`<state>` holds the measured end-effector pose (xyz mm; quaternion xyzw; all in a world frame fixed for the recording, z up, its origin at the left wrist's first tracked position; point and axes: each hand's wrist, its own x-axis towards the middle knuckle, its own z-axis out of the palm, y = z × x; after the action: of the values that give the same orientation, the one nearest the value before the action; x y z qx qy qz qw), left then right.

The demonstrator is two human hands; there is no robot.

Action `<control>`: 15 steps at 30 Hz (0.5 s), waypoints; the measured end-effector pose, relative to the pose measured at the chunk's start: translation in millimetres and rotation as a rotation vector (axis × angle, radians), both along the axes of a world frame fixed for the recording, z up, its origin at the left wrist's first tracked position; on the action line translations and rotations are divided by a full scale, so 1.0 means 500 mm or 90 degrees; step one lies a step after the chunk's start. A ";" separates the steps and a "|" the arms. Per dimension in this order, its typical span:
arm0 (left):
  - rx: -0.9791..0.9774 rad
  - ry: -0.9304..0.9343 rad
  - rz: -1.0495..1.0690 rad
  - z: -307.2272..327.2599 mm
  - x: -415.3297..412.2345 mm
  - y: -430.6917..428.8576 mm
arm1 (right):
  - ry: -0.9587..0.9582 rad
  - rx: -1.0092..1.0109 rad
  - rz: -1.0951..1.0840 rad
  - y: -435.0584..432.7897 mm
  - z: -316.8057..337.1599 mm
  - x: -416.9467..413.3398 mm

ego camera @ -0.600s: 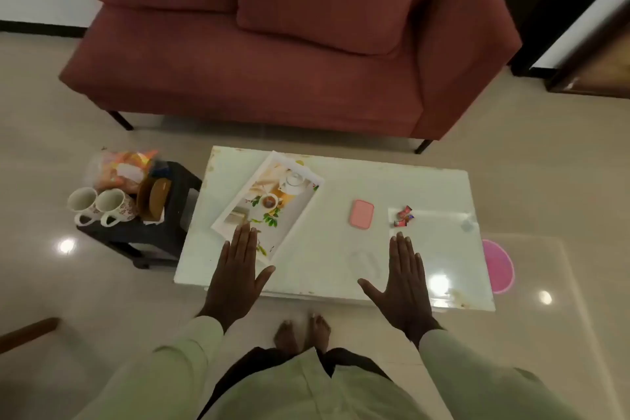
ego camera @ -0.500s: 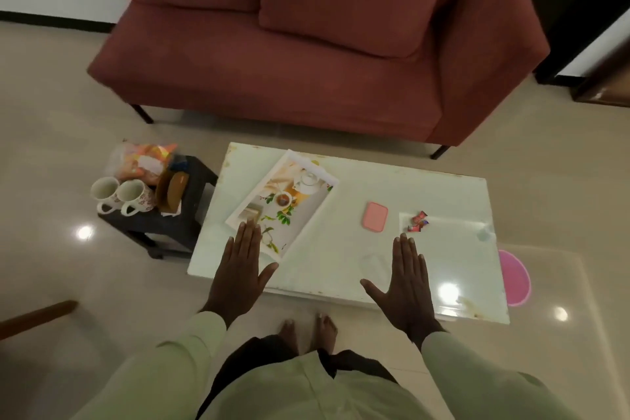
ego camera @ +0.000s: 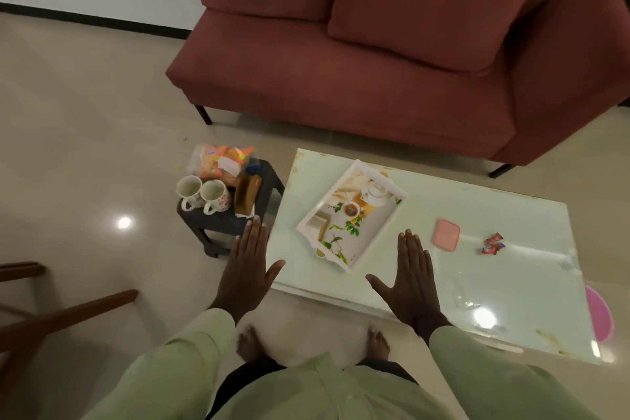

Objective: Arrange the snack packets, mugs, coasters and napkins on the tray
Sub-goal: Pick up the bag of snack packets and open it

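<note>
Both the left hand (ego camera: 248, 274) and right hand (ego camera: 410, 280) hover flat, wide and unladen nearside of the tray (ego camera: 351, 213), whose mugs (ego camera: 201, 195) wait leftward, ready to begin

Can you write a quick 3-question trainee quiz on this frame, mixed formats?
1. True or false: the two mugs already stand on the tray.
2. Multiple choice: where does the pink pad lie? A) on the white table, to the right of the tray; B) on the dark stool; C) on the sofa.
3. Fill in: the snack packets sit on the ____, behind the mugs.

Key
1. False: they stand on the stool, left of the table; the tray holds nothing but its printed picture.
2. A.
3. Stool. Both the left hand and the right hand are open, flat and empty.
</note>
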<state>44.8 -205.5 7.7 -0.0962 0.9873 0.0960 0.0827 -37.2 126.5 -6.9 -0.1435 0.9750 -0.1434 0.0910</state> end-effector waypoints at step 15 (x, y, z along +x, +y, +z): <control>0.021 0.046 0.014 0.011 0.024 -0.417 | -0.005 -0.027 0.026 -0.503 0.008 0.049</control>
<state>56.8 -413.8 13.3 -0.1018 0.9868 0.1165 0.0477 -12.8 -125.0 -2.8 -0.1647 0.9682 -0.1628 0.0945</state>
